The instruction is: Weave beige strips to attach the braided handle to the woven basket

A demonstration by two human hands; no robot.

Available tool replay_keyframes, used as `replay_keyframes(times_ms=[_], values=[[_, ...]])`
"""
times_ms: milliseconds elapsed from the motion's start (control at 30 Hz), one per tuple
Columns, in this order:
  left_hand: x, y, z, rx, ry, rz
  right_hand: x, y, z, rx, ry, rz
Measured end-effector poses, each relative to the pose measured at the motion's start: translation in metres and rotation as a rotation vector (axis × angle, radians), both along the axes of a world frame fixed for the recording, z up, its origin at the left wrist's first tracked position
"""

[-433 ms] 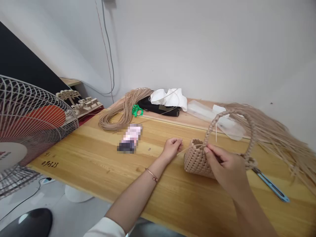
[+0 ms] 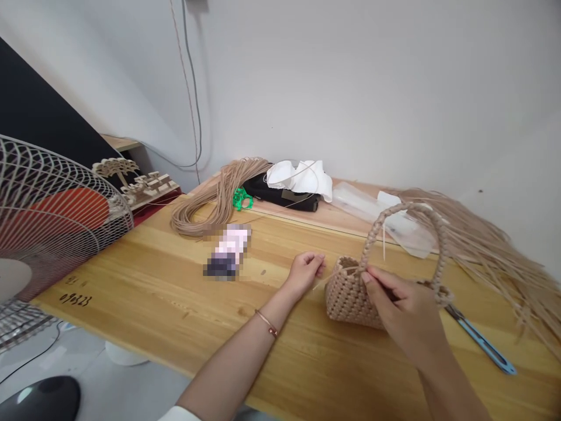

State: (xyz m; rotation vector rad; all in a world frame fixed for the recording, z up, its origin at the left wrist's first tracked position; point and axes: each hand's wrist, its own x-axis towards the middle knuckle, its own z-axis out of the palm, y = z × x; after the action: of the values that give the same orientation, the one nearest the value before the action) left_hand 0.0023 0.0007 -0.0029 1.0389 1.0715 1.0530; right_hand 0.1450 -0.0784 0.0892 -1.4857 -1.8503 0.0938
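Two bare hands are engaged at one woven object on a pale pine tabletop (image 2: 131,286). The object, a tan woven cord handbag (image 2: 350,298), stands on the table just right of centre in view, with an arched braided cord handle (image 2: 394,209) rising over it.

Right hand (image 2: 405,313): closed around the bag's near side, fingertips (image 2: 367,278) at the top rim, grasping it. This hold probably steadies the bag against the pull of work at the rim. Left hand (image 2: 304,273): at the bag's 9 o'clock, just beside it, fingers loosely curled. A thin pale strand (image 2: 326,279) runs from these fingers to the rim; whether they pinch it cannot be told. The hand's position would plausibly keep that strand in line with the rim.

Surroundings, clock positions taken from the bag: a coil of tan flat cord (image 2: 197,219) at 10 o'clock, a long fan of loose tan strands (image 2: 482,245) at 2 o'clock, and a slim blue tool with a metal tip (image 2: 482,342) at 4 o'clock. The cord and tool lie within easy reach of the hands, likely for that reason. A pixelated object (image 2: 225,254) lies at 9 o'clock, unidentifiable. Farther out at 9 o'clock stands a white wire-guarded electric fan (image 2: 52,222).
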Motion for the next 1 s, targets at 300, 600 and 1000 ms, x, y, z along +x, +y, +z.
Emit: replay_keyframes(times_ms=[300, 600, 1000], values=[[-0.02, -0.021, 0.049, 0.348, 0.022, 0.075, -0.002, -0.001, 0.002, -0.053, 0.064, 0.083], [-0.025, -0.047, 0.08, 0.795, 0.216, -0.095, -0.002, -0.002, 0.003, -0.094, 0.104, 0.19], [-0.018, -0.052, 0.091, 0.687, 0.365, -0.03, -0.005, -0.003, 0.007, -0.099, 0.171, 0.191]])
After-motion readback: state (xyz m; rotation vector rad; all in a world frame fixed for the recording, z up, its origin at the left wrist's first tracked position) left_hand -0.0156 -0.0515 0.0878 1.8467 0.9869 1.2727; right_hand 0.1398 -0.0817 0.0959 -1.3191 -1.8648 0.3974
